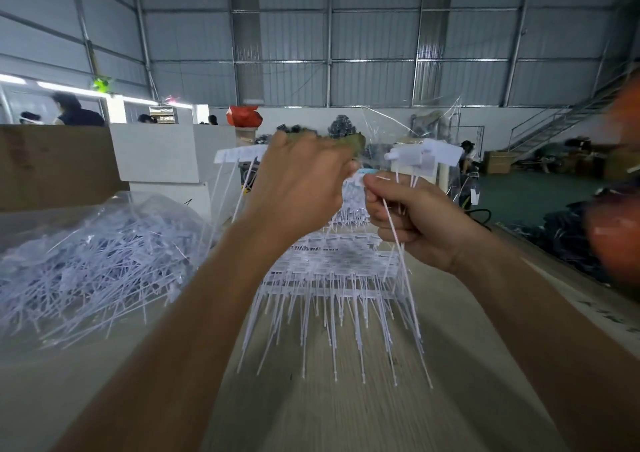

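A single tie (408,285) is pinched near its head by the right hand (412,223) above the worktop (346,413). Its long strap hangs steeply down, tip lowest. A raised row of ties (239,155) is gripped by the left hand (301,188).

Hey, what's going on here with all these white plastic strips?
A person is sorting white plastic ties over a table. The left hand grips a row of ties held up in the air, while the right hand pinches a single tie, its tail hanging down. Stacked rows lie on the table below, and a clear bag of loose ties sits to the left.
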Tool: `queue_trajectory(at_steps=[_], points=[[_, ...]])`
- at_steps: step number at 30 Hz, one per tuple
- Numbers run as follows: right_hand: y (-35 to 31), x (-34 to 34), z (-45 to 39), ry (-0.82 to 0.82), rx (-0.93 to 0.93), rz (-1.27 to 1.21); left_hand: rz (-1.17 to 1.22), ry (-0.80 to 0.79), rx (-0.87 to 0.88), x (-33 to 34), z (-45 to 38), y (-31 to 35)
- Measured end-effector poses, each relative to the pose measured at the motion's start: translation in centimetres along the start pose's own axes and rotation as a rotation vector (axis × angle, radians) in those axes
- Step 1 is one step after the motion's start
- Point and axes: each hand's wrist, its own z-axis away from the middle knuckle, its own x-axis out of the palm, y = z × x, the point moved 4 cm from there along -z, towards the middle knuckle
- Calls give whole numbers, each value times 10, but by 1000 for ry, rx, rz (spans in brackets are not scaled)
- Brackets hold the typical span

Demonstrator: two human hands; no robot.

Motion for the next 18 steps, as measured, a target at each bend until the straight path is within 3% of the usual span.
queue_trajectory(at_steps=[3, 6, 8, 13, 18], points=[[3, 2, 1, -31, 24, -79, -141, 62, 54, 5, -1, 2], [-3, 16, 10, -296, 4, -3, -318, -153, 3, 20, 6, -13], [-11, 27, 10, -368, -44, 66, -238, -235, -69, 26, 15, -29], [-17, 19, -2, -30, -130, 101, 408, -203, -254, 26, 7, -31], [-17, 5, -3, 82, -146, 47, 676, -266, -327, 27, 9, -25]])
